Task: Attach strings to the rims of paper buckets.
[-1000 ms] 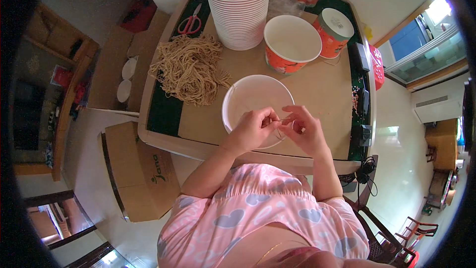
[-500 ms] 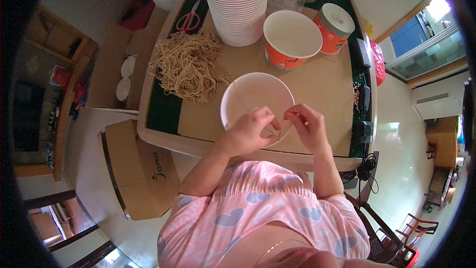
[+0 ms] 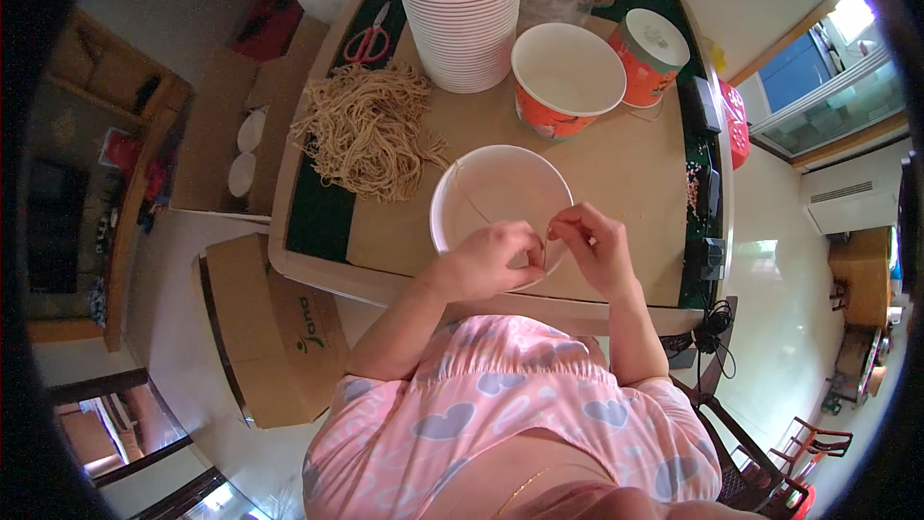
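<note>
A white-lined paper bucket [image 3: 493, 183] stands at the table's near edge, its mouth toward me. A thin beige cord [image 3: 469, 196] runs over its far left rim and down inside it. My left hand [image 3: 481, 262] lies across the near rim, thumb and forefinger curled together on the cord. Beside it, at the right rim, my right hand [image 3: 595, 243] pinches a short length of the same cord between its fingertips. The small end between the two hands is hard to make out. Just beyond the bucket at left is a loose heap of beige cord [image 3: 371, 130].
Scissors [image 3: 368, 42] with red handles lie behind the heap. A tall stack of paper buckets [image 3: 452, 24] stands at the back, with an orange bucket [image 3: 561, 117] and an upturned one [image 3: 647, 85] to its right. Small beads [image 3: 692, 188] lie along the right edge. An opened carton [image 3: 274, 332] is on the floor.
My left thumb and forefinger have drawn closer together at the near rim. My right hand keeps its pinch in nearly the same place.
</note>
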The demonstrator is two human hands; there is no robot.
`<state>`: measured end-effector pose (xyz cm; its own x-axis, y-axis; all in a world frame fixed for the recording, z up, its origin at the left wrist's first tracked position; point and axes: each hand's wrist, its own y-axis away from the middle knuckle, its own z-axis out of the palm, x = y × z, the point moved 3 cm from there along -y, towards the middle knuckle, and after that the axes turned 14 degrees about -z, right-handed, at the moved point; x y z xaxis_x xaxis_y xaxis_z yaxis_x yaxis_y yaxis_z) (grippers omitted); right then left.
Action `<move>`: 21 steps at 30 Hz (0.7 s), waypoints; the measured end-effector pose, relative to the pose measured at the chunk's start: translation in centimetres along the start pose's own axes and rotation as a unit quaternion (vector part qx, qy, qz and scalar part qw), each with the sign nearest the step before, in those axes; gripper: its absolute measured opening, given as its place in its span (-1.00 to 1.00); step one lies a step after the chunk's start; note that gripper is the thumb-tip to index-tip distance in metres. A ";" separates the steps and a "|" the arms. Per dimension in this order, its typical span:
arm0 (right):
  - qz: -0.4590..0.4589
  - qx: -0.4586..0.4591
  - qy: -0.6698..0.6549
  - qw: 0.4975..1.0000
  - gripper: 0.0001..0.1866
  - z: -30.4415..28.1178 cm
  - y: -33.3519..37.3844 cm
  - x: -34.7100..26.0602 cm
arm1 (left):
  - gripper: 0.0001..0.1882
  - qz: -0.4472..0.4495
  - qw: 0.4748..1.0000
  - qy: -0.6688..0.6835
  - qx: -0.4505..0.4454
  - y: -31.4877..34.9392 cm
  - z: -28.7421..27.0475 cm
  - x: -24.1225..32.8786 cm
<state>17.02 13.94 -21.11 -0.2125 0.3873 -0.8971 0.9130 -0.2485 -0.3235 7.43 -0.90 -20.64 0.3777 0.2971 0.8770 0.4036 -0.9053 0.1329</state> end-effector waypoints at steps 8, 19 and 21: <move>-0.012 0.000 0.016 1.000 -0.94 -0.1 0.3 0.3 | -0.75 -0.091 0.991 0.090 0.024 -0.4 0.4 -0.6; -0.002 -0.010 0.034 0.999 -0.93 -0.3 0.3 -0.1 | -0.81 -0.106 0.980 0.170 0.011 -0.2 0.1 -0.6; -0.003 -0.015 0.034 0.999 -0.93 -0.3 0.3 0.1 | -0.86 -0.107 0.985 0.138 0.003 -0.1 -0.4 0.2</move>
<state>17.39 14.14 -21.21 -0.1950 0.4494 -0.8718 0.9219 -0.2193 -0.3193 7.12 -0.88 -20.28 0.0438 0.3859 0.9215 0.4538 -0.8294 0.3258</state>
